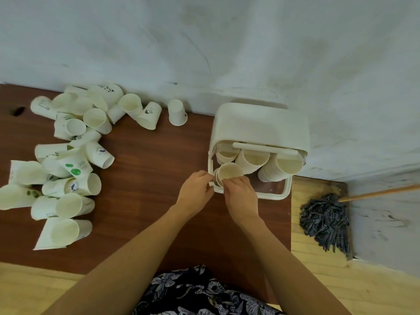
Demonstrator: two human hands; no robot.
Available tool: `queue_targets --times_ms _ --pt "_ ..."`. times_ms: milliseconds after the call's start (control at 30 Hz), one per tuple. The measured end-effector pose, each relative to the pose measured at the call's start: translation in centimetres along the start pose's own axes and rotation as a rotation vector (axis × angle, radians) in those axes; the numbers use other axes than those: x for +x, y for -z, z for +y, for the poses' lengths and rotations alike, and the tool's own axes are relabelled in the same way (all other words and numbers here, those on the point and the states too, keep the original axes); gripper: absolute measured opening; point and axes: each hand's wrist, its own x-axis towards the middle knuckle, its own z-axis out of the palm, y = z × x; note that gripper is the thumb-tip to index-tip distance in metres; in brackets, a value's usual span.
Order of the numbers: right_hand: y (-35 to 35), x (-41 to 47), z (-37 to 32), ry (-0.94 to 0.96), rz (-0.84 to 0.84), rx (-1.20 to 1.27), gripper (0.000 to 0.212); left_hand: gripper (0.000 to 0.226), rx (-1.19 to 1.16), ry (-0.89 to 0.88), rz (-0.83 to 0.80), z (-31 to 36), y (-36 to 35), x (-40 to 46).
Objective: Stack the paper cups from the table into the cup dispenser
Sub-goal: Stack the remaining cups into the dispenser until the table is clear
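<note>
A cream cup dispenser (261, 123) stands on the brown table (145, 178) against the wall, its clear door open toward me. Inside it lean three stacks of paper cups (254, 160). At its front left corner both hands hold a short stack of cups (229, 171), mouth facing me. My left hand (195, 189) pinches its left side. Fingers of my right hand (241, 194) curl round its lower rim. A pile of several loose paper cups (68, 160) lies on its side across the table's left part.
One cup (177, 112) stands upside down near the wall, left of the dispenser. A dark mop (325, 221) with a wooden handle lies on the floor to the right of the table. The pale wall runs right behind the table.
</note>
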Motion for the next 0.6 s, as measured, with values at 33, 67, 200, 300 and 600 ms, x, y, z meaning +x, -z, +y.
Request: queue_targets --times_ms 33,67,200,300,600 --pt "-0.3 0.4 0.0 0.001 -0.048 -0.03 0.012 0.021 0.002 0.0 0.0 0.0 0.1 -0.1" --pt "-0.6 0.8 0.0 0.007 -0.091 -0.053 0.015 0.021 0.005 0.002 0.002 0.0 0.2 -0.1" --pt "-1.6 1.8 0.1 0.054 -0.23 -0.15 0.027 0.023 0.013 0.02 0.011 -0.1 0.5 -0.3" --pt "-1.9 1.9 0.3 0.06 -0.276 -0.167 0.024 0.022 0.023 0.032 0.027 0.0 0.9 -0.5" --pt "-0.2 0.1 -2.4 0.074 -0.096 0.013 0.022 0.022 0.171 0.171 0.066 -0.2 4.1 -3.8"
